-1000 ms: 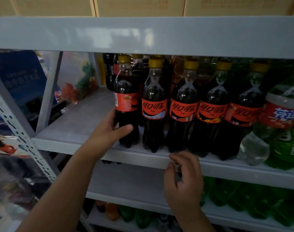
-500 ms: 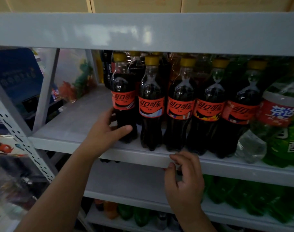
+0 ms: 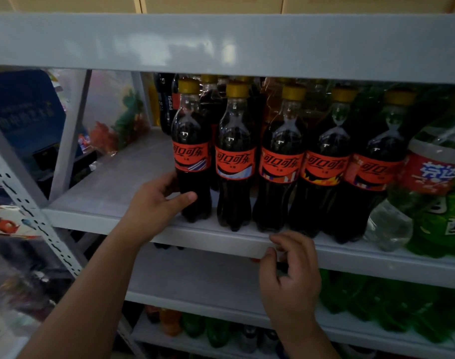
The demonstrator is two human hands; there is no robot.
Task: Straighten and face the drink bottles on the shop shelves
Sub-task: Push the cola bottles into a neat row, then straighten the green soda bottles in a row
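Pale grey metal forms the shelf (image 3: 112, 187) that carries the drinks. Nearest, the right hand (image 3: 291, 278) sits at its front edge below the middle of the row. The fingers are curled over the lip and the thumb (image 3: 269, 255) lies against its face; whether it actually grips the edge cannot be told.

Further in and to the left, the left hand (image 3: 156, 203) holds the leftmost cola bottle (image 3: 192, 161) low on its body. The thumb lies across the dark front and the fingers wrap round the left side. That bottle stands upright near the front edge, and its orange-red label faces outward.

Four more cola bottles (image 3: 280, 161) stand upright beside it along the same edge, close together. They have yellow caps and their labels face forward. At the right end of the shelf a green bottle (image 3: 438, 203) with a red label leans in.

Behind the front row stand more yellow-capped bottles, and a Pepsi bottle (image 3: 166, 107) stands at the back left. Under the shelf, green bottles (image 3: 363, 294) fill the lower shelf on the right. Above, the upper shelf (image 3: 221, 42) carries cardboard boxes (image 3: 208, 2).
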